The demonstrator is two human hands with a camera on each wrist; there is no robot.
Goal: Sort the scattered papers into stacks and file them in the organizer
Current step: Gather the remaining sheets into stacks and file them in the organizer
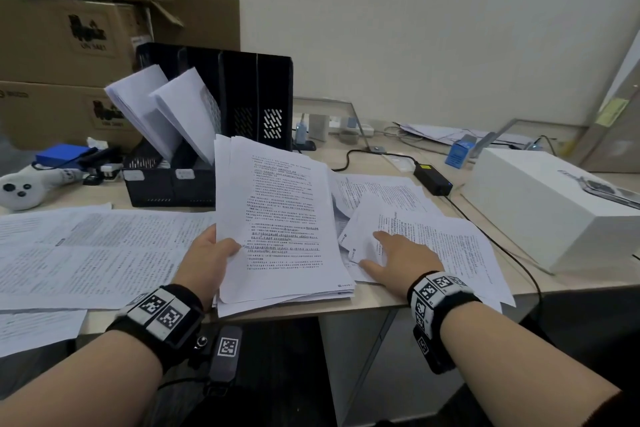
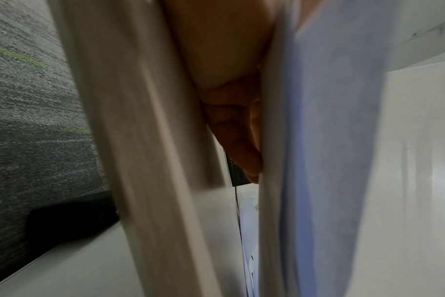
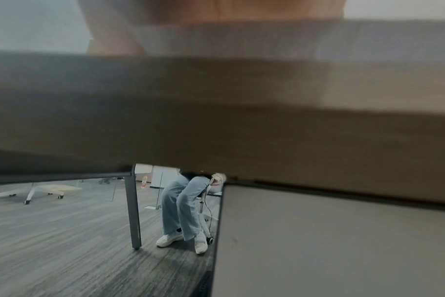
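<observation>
My left hand (image 1: 214, 253) grips a thick stack of printed papers (image 1: 280, 218) at its left edge, thumb on top and fingers (image 2: 239, 144) underneath, with the stack tilted up off the desk (image 1: 374, 302). To the right, my right hand (image 1: 398, 253) lies flat with straight fingers on loose printed sheets (image 1: 433, 236) spread over the desk. The black file organizer (image 1: 214, 128) stands behind the stack, with two bundles of white paper (image 1: 162, 111) leaning out of its left slots. More sheets (image 1: 86, 253) cover the desk at the left.
A white box (image 1: 554, 204) sits at the right, with a black power brick (image 1: 433, 177) and cable beside it. A white controller (image 1: 31, 187) and a blue item (image 1: 62, 154) lie left of the organizer. Cardboard boxes (image 1: 65, 45) are stacked at the back left.
</observation>
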